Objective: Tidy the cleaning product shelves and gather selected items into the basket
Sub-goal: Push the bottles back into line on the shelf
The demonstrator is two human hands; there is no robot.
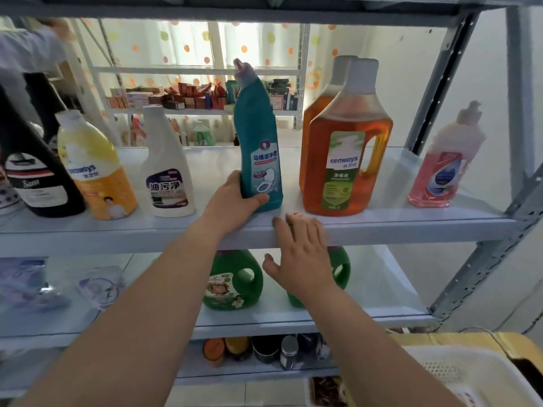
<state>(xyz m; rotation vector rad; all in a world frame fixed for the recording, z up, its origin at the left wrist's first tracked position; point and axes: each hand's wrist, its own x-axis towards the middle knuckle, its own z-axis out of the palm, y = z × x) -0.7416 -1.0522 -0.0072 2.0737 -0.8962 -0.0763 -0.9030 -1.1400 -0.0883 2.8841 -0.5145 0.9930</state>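
Top shelf (411, 227), L to R: black bottle (38, 177) leaning at far left, yellow seaways bottle (94, 168) just beside it, then white degreaser bottle (166, 171) w/ no sprayer on.

Mid shelf: teal toilet-cleaner bottle (258, 136), bent neck, standing near the front edge, well apart from the white one. Left grip (235, 204) is wrapped round its base, thumb across the front under the label, fingers behind. Can't tell if the base is lifted off the shelf.

Right grip (302, 254) is spread wide w/ nothing in it, fingertips up at the shelf's front lip just R of the teal bottle; contact w/ the lip unclear.

Next R: two amber seaways bottles (346, 148), one behind the other, upright. Pink bottle (440, 168) at far R by the upright post.

Shelf below: pale pouches (26, 283) at L, green jug (235, 283) in the middle, 2nd green jug (342, 268) partly hidden behind the right grip.

Bottom shelf: small jars (264, 351) in a row.

White basket (470, 374) at lower R, apart from the shelves.
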